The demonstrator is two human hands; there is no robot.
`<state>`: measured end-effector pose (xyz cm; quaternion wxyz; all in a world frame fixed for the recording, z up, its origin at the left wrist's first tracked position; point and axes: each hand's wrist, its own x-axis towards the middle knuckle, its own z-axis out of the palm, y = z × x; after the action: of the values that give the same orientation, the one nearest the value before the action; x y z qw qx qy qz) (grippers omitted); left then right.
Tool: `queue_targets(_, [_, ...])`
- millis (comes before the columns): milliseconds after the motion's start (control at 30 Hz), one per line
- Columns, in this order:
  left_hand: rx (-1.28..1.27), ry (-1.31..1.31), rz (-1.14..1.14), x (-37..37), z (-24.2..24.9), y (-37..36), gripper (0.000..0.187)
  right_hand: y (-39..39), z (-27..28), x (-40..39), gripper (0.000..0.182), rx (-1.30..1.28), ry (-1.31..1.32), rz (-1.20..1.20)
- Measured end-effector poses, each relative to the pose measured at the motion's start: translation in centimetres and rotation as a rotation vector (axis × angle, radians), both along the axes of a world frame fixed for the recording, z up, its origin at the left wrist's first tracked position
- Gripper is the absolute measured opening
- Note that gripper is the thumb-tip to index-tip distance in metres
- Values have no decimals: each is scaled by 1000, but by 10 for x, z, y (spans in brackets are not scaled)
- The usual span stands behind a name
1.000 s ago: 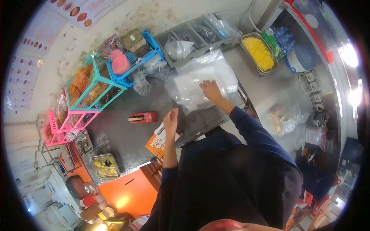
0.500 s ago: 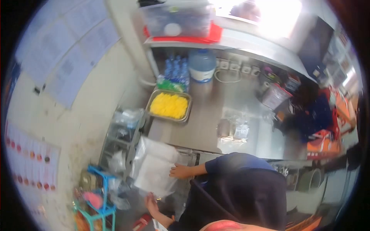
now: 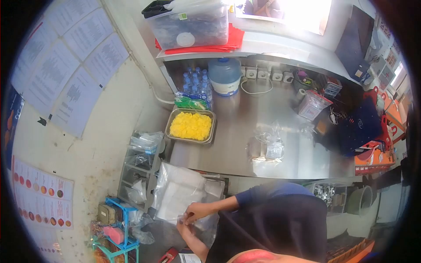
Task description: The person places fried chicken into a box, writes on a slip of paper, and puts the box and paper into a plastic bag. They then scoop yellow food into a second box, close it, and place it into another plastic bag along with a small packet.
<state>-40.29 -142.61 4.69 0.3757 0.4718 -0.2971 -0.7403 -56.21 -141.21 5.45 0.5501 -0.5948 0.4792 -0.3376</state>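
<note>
Over the near edge of a clear plastic package of white sheets, my two hands come together. My right hand reaches in from the right, its fingers closed in a pinch at the fingertips of the other hand. Just below it, my left hand is raised with its fingers bent and closed. A bit of clear plastic shows beside the fingertips, but what they grip is too small to make out. The package lies beside a grey drawer rack, below the steel table's front edge.
On the steel table stand a tray of yellow food, water bottles, a large water jug and a clear plastic packet. A blue stand and a red stapler-like object are at lower left.
My hands, apart before, have come together at the package's near edge. My right hand moved down off the sheets, and my left hand moved right and its fingers closed. The view shifted slightly.
</note>
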Motion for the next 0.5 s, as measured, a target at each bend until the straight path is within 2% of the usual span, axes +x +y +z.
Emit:
queue_targets(33, [50, 138, -93, 0, 6, 1, 20, -3, 2, -3, 43, 99, -205, 164])
queue_targets(67, [50, 142, -91, 5, -1, 0, 20, -5, 4, -9, 43, 101, -201, 165])
queue_targets(133, [3, -489, -2, 28, -21, -3, 25, -9, 10, -23, 38, -292, 78, 195])
queue_targets(200, [-892, -1080, 69, 65, -22, -15, 20, -2, 28, -45, 11, -639, 371, -224])
queue_targets(233, [-884, -1086, 79, 49, 13, -7, 20, 2, 45, -50, 11, -640, 367, -212])
queue_targets(267, [-921, -958, 263, 29, 48, -3, 15, 5, 64, -53, 9, -672, 255, -288])
queue_targets(300, [-951, -827, 443, 11, 75, -1, 12, 8, 75, -51, 17, -697, 141, -362])
queue_targets(333, [-938, -840, 455, 4, 79, -1, 12, 9, 78, -46, 17, -691, 133, -344])
queue_targets(400, [-1009, -1043, 10, 1, 80, 8, 9, 12, 77, -30, 32, -595, 249, -363])
queue_targets(433, [-986, -1061, 6, 5, 83, 15, 9, 12, 72, -28, 32, -577, 236, -351])
queue_targets(500, [-1020, -1402, 77, 4, 93, 16, 15, -5, 57, -44, 27, -383, 573, -353])
